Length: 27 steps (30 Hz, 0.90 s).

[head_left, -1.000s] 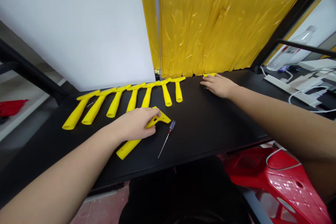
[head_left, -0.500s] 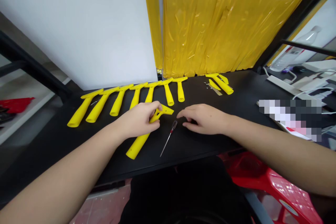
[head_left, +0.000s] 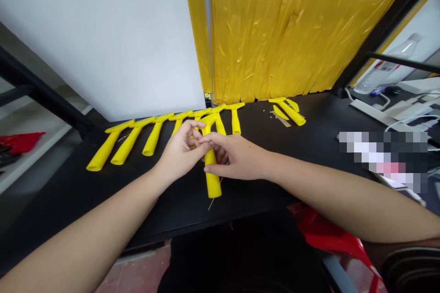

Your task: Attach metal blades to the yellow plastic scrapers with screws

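Note:
Between my hands is a yellow T-shaped plastic scraper [head_left: 213, 185], its hollow handle end pointing toward me. My left hand [head_left: 180, 149] is closed around the upper part near the head. My right hand [head_left: 237, 158] wraps the handle from the other side, thumb across it. The fingertips of both hands meet on the scraper, so its middle is partly covered. A screwdriver lies on the table underneath; only its thin shaft [head_left: 211, 204] shows below the scraper, and its grip is mostly hidden.
Several similar yellow scrapers [head_left: 127, 144] lie in a row along the back of the black table [head_left: 165, 210]. At the back right are another scraper [head_left: 292, 113], loose yellow pieces, a flat strip and tiny parts. White cables and power strips [head_left: 378, 114] occupy the right side.
The scraper has turned more upright and moved right, over the screwdriver. My right hand has come left and now grips its handle together with my left hand.

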### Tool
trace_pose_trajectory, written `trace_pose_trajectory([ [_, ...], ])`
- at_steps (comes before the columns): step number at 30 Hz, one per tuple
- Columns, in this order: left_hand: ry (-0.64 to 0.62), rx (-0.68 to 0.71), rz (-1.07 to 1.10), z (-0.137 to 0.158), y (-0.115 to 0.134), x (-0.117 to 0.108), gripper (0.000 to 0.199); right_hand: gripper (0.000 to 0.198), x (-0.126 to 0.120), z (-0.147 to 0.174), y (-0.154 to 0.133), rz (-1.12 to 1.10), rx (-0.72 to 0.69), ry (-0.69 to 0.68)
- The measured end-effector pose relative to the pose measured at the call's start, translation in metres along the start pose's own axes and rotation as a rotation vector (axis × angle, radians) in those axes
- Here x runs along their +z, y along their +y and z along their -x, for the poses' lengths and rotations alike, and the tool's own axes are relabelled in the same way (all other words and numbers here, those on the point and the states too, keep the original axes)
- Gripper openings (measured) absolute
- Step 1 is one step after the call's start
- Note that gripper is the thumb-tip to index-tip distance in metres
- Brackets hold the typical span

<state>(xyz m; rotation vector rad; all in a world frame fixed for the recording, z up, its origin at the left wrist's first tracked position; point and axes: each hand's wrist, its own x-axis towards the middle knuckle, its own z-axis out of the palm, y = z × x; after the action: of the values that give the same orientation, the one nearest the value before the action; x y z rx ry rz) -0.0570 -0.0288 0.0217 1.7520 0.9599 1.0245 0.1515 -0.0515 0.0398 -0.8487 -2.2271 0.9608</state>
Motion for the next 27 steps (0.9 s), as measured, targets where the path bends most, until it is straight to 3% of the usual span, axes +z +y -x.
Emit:
trace_pose_trajectory([
  [7, -0.077, 0.054, 0.091, 0.002, 0.006, 0.002, 0.052, 0.035, -0.011, 0.006, 0.023, -0.036, 0.022, 0.170],
  [12, -0.180, 0.068, -0.156, 0.005, 0.005, -0.001, 0.036, 0.036, -0.064, 0.012, 0.076, -0.116, 0.281, 0.498],
  [14, -0.224, 0.083, -0.251, 0.005, 0.002, -0.004, 0.029, 0.037, -0.086, 0.016, 0.100, 0.016, 0.457, 0.593],
  [16, -0.252, 0.106, -0.320, 0.005, 0.000, -0.006, 0.027, 0.036, -0.103, 0.020, 0.119, 0.326, 0.611, 0.544],
  [18, -0.274, 0.136, -0.369, 0.004, -0.002, -0.008, 0.027, 0.036, -0.111, 0.024, 0.132, 0.556, 0.646, 0.469],
  [27, -0.368, 0.195, -0.456, 0.004, -0.002, -0.010, 0.011, 0.041, -0.108, 0.017, 0.156, 0.830, 0.563, 0.463],
])
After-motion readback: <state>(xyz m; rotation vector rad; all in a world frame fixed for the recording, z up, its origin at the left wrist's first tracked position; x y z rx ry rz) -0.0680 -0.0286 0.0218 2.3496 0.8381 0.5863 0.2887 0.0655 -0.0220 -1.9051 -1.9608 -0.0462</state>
